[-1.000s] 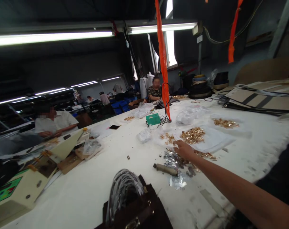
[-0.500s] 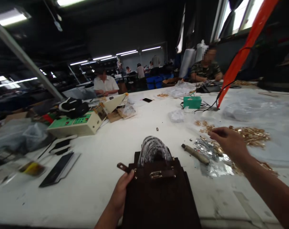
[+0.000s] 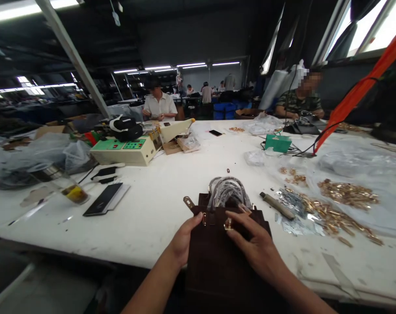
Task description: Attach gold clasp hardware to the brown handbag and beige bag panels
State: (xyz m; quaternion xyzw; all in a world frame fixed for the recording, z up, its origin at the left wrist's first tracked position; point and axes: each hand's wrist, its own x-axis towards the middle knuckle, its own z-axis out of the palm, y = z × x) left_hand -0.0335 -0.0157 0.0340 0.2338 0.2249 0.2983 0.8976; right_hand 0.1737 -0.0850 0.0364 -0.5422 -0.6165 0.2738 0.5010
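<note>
A dark brown handbag (image 3: pixel 214 270) stands upright at the table's near edge, its handles (image 3: pixel 229 188) wrapped in clear plastic. My left hand (image 3: pixel 182 240) grips the bag's left upper side, thumb on the front beside a small gold fitting (image 3: pixel 204 219). A strap with a gold plate (image 3: pixel 189 203) sticks out above that thumb. On the bag's front, my right hand (image 3: pixel 258 246) pinches a small gold metal clasp (image 3: pixel 228 224) between thumb and fingers. The fingers hide part of the front strap.
Right of the bag lie a worn tool handle (image 3: pixel 278 206), silver foil pieces (image 3: pixel 292 203) and piles of gold hardware (image 3: pixel 348 193). At left are a dark notebook (image 3: pixel 103 199), a glass jar (image 3: pixel 74 194) and a beige machine (image 3: pixel 122 152). Two people sit across the table.
My right hand has moved left from the gold hardware piles to the bag's front, where it now pinches a clasp. My left hand still holds the bag. The view has shifted.
</note>
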